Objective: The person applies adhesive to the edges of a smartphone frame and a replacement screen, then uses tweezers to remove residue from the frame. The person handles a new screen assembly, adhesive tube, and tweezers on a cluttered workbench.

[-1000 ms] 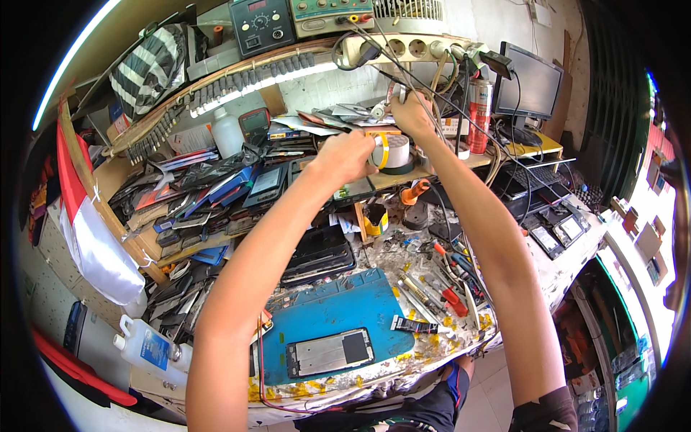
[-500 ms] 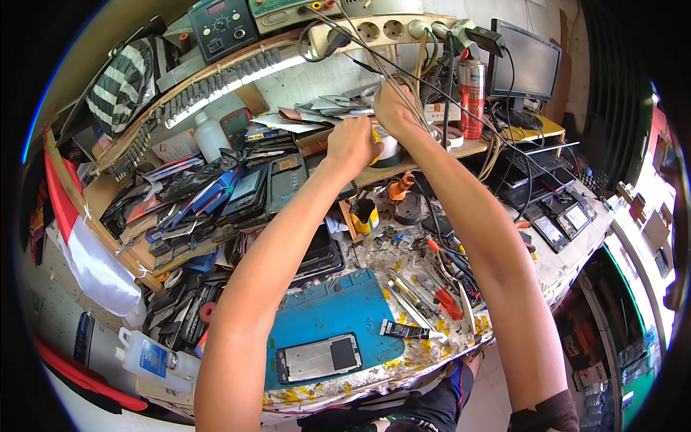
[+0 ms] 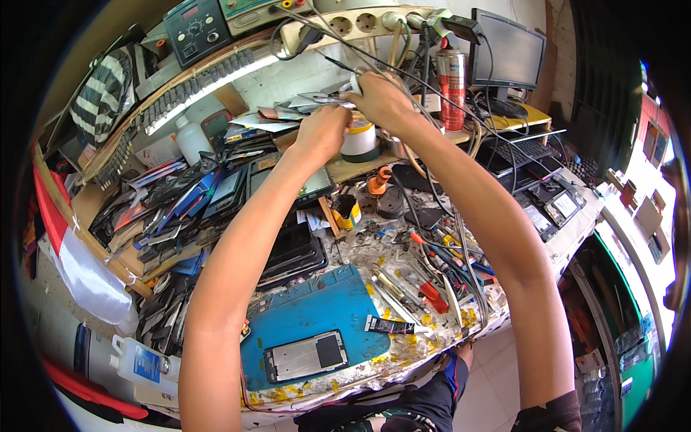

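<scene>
At the back of the bench, my left hand (image 3: 324, 131) is closed beside a white tub (image 3: 361, 149) with yellow and dark green bands. Its fingertips are turned away, so what they hold is hidden. Just right of it, my right hand (image 3: 383, 102) reaches above the tub, its thumb and fingers curled around something small and whitish that I cannot make out. Thin grey cables (image 3: 414, 97) run across and behind this hand. On the blue work mat (image 3: 309, 306) in front lies a phone frame (image 3: 306, 356), with a black tube (image 3: 389, 325) near the mat's right edge.
Piled phone parts (image 3: 194, 198) fill the left side. A red spray can (image 3: 451, 90) and a monitor (image 3: 507, 54) stand at the back right. Hand tools (image 3: 432, 291) and a cable bundle (image 3: 471, 277) lie below my right forearm. A power strip (image 3: 353, 27) runs along the top.
The view has shifted, sliding the scene left. More of the tub shows between my hands. A grey cable bundle now hangs over the tools by my right forearm.
</scene>
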Motion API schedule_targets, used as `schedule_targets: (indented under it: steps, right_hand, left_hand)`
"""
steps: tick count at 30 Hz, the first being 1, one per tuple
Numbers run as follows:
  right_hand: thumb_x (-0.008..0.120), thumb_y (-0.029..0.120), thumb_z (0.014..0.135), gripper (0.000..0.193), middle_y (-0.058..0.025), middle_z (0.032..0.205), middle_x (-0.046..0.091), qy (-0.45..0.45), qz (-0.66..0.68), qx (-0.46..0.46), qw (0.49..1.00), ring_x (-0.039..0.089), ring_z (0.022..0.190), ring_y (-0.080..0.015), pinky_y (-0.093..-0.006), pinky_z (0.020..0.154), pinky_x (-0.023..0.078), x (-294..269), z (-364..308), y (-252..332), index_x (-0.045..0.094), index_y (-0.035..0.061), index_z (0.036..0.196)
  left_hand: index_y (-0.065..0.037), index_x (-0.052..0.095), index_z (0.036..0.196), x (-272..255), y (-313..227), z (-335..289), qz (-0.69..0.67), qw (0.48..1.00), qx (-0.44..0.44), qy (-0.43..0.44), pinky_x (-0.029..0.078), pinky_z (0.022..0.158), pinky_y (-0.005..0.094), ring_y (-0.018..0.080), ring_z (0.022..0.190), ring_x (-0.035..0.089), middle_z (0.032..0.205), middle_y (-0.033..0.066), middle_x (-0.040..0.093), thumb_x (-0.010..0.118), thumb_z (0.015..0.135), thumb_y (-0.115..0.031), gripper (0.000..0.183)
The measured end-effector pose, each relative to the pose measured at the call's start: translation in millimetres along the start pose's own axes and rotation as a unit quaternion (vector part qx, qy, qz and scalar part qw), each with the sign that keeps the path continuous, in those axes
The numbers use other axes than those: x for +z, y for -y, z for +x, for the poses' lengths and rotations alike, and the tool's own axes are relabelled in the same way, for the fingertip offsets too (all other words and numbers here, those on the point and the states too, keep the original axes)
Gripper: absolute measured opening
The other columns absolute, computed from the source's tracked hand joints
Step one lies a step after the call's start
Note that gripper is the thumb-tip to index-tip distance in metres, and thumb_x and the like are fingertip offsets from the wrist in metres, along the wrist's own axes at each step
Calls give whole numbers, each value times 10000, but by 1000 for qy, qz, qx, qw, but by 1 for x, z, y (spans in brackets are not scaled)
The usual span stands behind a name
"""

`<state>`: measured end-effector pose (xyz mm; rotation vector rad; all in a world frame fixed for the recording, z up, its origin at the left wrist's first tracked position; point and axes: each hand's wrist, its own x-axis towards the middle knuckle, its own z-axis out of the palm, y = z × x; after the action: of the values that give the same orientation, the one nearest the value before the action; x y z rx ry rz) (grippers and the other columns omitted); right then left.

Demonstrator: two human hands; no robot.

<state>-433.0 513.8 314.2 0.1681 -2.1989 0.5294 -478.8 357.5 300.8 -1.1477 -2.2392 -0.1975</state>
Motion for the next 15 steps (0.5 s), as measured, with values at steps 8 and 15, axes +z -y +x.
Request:
schedule_targets:
  steps: [8, 15]
  right_hand:
    - [575, 219, 901, 273, -305, 838, 640, 78, -56, -83, 992, 628, 821, -480, -539, 748, 494, -6, -11, 1, 613, -52, 905]
    - [529, 145, 910, 206, -315, 834, 630, 57, -35, -101, 993, 614, 831, -494, -549, 752, 484, -19, -35, 11, 606, -43, 947]
  left_hand:
    - [-35, 636, 980, 22, 13, 2, -45, 998, 29, -17, 508, 782, 473, 363, 952, 640, 989, 159, 669, 584, 879, -104, 133]
    - [12, 634, 1068, -16, 15, -17, 1, 996, 67, -64, 491, 830, 446, 390, 947, 632, 975, 205, 663, 688, 852, -173, 289]
